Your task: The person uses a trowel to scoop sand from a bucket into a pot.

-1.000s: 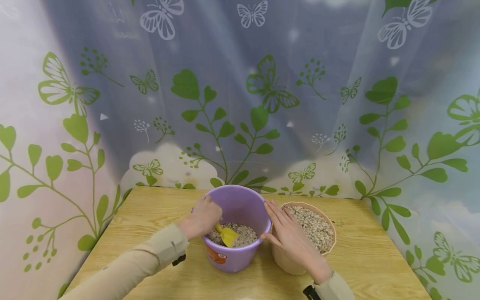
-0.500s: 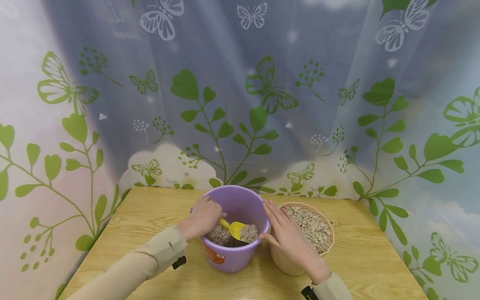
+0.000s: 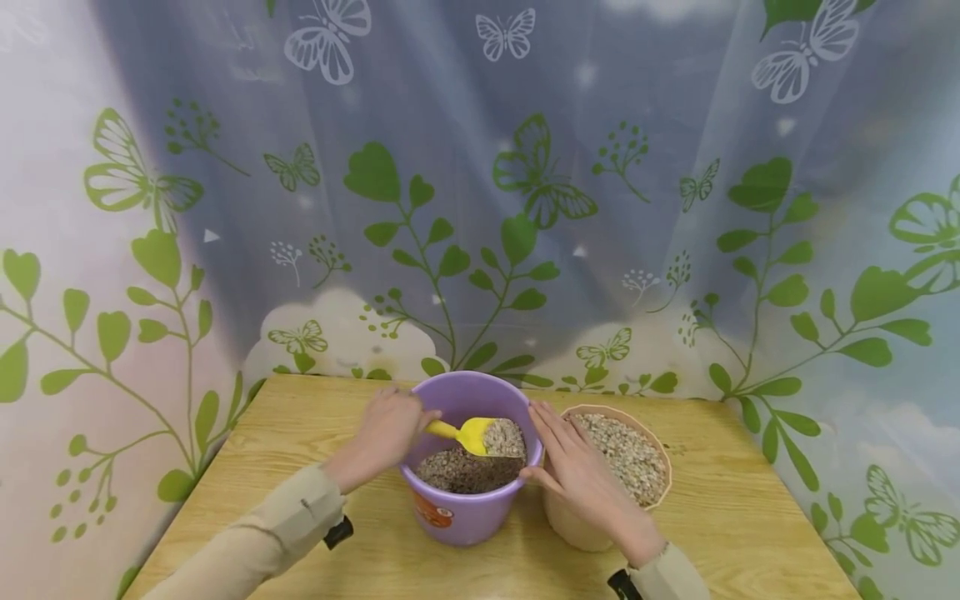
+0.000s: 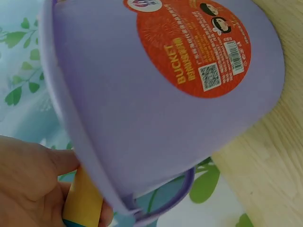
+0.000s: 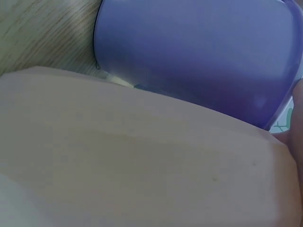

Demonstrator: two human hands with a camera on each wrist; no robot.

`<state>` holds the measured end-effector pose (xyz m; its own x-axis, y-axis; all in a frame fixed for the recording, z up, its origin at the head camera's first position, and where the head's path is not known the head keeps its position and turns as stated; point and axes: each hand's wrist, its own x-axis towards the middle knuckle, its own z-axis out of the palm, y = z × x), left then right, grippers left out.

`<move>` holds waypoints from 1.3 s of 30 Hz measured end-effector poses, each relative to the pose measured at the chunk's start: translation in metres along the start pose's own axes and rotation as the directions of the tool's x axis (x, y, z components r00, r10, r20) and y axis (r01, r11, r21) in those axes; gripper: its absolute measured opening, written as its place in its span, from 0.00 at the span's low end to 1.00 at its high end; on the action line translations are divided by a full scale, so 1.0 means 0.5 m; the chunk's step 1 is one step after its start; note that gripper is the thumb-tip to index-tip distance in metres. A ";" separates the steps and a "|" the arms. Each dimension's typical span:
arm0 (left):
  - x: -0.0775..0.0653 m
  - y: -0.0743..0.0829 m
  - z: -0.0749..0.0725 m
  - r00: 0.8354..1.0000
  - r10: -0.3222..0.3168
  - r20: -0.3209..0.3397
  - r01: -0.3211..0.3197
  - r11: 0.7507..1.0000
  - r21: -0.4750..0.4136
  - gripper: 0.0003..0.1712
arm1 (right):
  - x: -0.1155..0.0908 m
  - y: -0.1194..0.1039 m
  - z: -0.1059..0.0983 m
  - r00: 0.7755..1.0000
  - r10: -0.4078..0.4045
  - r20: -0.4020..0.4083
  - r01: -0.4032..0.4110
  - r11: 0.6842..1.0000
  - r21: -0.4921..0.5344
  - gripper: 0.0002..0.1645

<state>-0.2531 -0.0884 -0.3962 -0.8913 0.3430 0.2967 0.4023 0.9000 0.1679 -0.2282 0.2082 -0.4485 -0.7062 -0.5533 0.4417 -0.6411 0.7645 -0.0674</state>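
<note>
In the head view, my left hand [image 3: 386, 432] grips a yellow scoop [image 3: 473, 437] by its handle. The scoop's blade bears a heap of pale gravel [image 3: 504, 437] and hangs inside a purple bucket [image 3: 465, 523], over the gravel [image 3: 461, 472] at its bottom. The left wrist view shows the yellow handle [image 4: 84, 201] between thumb and fingers, close beside the bucket's rim. My right hand [image 3: 581, 475] lies with straight fingers at the bucket's right rim, partly over a beige pot [image 3: 566, 523] full of gravel [image 3: 621, 454].
Both containers stand side by side on a wooden table [image 3: 315, 425]. A patterned curtain [image 3: 420, 208] rises behind and at the sides. The bucket carries a red label [image 4: 194, 52] and a purple handle loop [image 4: 182, 201].
The scoop has come up out of the gravel in the bucket, now loaded. My left hand has moved up and slightly left with it. The right hand stays at the rim.
</note>
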 end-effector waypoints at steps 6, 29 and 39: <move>-0.008 -0.008 -0.027 0.998 -0.031 -0.051 0.031 0.999 -0.008 0.20 | 0.000 0.002 -0.007 0.999 0.011 0.034 -0.010 0.999 -0.041 0.57; -0.016 -0.023 -0.061 0.996 -0.020 -0.093 0.020 1.000 -0.002 0.18 | -0.053 0.045 -0.061 0.997 0.082 0.009 -0.081 0.991 -0.109 0.51; -0.020 -0.020 -0.072 0.995 -0.019 -0.098 0.021 1.000 0.016 0.18 | -0.159 0.103 -0.109 0.961 0.270 0.057 -0.265 0.961 -0.074 0.48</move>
<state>-0.2408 -0.1102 -0.3670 -0.8739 0.2976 0.3844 0.3803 0.9110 0.1593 -0.1887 0.3098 -0.4382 -0.8690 -0.3446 0.3552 -0.4067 0.9061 -0.1161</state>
